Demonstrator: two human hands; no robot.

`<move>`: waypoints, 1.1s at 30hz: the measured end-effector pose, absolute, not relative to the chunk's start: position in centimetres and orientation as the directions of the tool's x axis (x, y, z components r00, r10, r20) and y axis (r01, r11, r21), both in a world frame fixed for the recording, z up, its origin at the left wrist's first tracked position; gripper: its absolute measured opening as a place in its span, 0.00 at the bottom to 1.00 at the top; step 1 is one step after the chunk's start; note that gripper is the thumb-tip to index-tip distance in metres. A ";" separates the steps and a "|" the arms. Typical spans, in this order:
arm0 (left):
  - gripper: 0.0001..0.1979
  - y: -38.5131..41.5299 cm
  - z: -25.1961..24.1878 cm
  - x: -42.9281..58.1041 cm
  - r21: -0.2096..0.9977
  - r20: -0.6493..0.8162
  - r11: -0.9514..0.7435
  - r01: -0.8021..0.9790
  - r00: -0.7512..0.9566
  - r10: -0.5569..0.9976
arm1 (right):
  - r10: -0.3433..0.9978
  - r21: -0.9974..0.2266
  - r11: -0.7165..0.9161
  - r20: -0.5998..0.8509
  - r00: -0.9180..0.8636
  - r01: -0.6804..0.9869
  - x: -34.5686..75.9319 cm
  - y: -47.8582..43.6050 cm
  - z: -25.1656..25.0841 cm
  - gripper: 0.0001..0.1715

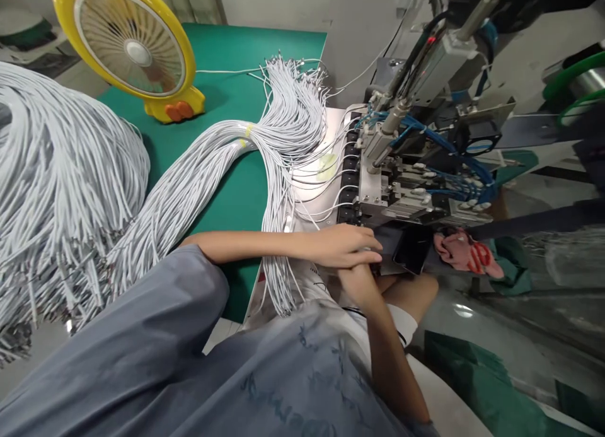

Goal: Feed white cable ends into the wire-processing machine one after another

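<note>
My left hand [345,244] reaches across my body to the front edge of a wire-processing machine [406,185]. Its fingers are pressed together next to a dark flat part [409,248], and what they hold is hidden. My right hand [358,278] lies directly under the left one with its fingers covered. A fanned bundle of white cables [283,140] lies beside the machine, tied with a yellow band. Single cable ends run into the black slots [350,178] on the machine's left side.
A large heap of white cables [61,185] covers the left of the green table [227,65]. A yellow desk fan [132,46] stands at the back. Blue air hoses [454,172] cross the machine. A pink-red cloth [466,251] lies to its right.
</note>
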State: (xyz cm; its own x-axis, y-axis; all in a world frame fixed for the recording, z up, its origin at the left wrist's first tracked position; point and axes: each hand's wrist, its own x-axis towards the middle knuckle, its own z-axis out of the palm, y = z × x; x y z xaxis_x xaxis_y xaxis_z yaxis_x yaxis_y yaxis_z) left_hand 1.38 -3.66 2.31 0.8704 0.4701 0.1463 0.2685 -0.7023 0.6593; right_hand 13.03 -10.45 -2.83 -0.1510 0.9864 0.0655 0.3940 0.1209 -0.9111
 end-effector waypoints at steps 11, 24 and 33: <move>0.13 -3.6 2.9 1.3 0.899 0.025 -0.414 0.140 0.930 0.367 | 0.975 -0.976 -0.168 -0.186 0.125 -0.142 20.7 -13.4 0.0 0.11; 0.13 -5.0 2.2 1.8 0.949 0.181 -0.314 0.026 0.770 0.612 | 0.988 -0.909 -0.100 -0.139 0.069 -0.405 17.9 -12.4 0.5 0.18; 0.10 -5.1 2.5 2.0 0.899 0.271 -0.431 0.070 0.684 0.677 | 0.959 -0.967 0.014 -0.058 0.276 -0.253 17.2 -12.3 0.2 0.11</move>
State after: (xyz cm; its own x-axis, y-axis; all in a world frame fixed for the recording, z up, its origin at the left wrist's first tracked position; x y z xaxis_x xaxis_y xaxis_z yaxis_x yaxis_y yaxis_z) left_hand 2.01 -5.09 2.50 0.6842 0.6771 0.2711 0.0705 -0.4314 0.8994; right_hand 17.20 -12.30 0.20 0.2761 0.9594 -0.0579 -0.2531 0.0144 -0.9673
